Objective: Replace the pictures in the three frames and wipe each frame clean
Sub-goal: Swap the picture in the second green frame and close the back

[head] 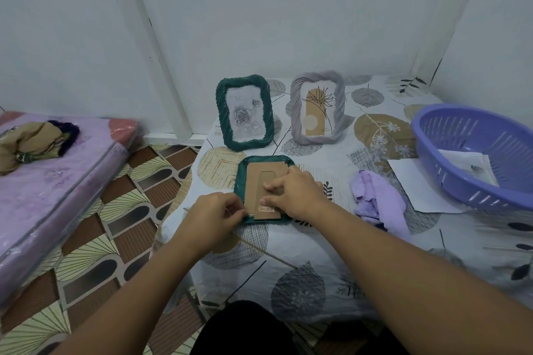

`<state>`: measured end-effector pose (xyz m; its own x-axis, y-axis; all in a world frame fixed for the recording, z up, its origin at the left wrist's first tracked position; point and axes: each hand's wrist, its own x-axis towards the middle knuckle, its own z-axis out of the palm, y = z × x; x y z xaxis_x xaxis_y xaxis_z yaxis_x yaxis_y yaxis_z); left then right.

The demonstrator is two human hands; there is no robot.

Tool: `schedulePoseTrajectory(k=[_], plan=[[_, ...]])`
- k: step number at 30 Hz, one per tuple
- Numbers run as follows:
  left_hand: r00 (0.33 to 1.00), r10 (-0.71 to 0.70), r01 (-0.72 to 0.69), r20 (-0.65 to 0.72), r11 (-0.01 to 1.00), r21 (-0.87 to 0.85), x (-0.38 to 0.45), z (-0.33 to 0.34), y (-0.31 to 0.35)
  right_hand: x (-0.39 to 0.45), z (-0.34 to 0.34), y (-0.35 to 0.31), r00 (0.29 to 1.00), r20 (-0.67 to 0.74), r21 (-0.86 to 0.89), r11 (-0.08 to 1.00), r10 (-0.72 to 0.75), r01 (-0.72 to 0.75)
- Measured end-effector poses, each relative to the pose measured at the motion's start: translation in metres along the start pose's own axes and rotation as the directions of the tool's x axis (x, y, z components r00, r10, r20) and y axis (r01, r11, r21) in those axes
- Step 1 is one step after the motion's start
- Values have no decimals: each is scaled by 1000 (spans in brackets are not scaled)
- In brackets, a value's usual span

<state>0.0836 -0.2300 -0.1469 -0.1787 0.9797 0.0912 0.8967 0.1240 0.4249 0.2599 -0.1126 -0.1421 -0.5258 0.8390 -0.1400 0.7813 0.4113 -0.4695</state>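
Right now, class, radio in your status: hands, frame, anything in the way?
Left hand pinching a tab at the face-down green frame edge. Right hand pressing its cardboard backing. Purple cloth beside, nothing blocking.

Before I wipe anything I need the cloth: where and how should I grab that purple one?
Pinch the purple cloth at its raised, bunched upper folds, coming from above with the right hand. It lies crumpled on the table, so the folds stand up, and the basket probably blocks the right side.
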Motion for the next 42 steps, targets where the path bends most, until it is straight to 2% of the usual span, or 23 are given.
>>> schedulePoseTrajectory(k=[5, 9, 13, 19, 26, 30, 37, 42], plan=[[997, -77, 77, 9, 997, -16, 7, 2, 0, 0, -1, 0, 1000, 1, 0, 1000, -2, 2], [993, -105, 107, 51, 993, -56, 13, -6, -2, -1, 0, 0, 1000, 2, 1, 1000, -7, 7], [994, -105, 107, 26, 991, -75, 27, -17, 5, 0, -1, 2, 1000, 1, 11, 1000, -15, 15], [982, -44, 60, 186, 995, -80, 49, -10, 24, 0, 1, 4, 999, -14, 4, 999, -34, 34], [946, -145, 195, 292, 969, -152, 56, -6, 20, 3, -9, 19, 994, -54, -52, 994, -98, 95], [943, -158, 201, 293, 972, -123, 60, -5, 22, 2, -15, 31, 993, -44, -70, 992, -113, 110], [940, -176, 204, 293, 977, -68, 66, -4, 23, -1, -30, 35, 988, 99, -65, 990, -117, 124], [937, -176, 201, 303, 978, -54, 66, -4, 23, -4, -32, 34, 984, 125, -79, 988, -123, 134]])
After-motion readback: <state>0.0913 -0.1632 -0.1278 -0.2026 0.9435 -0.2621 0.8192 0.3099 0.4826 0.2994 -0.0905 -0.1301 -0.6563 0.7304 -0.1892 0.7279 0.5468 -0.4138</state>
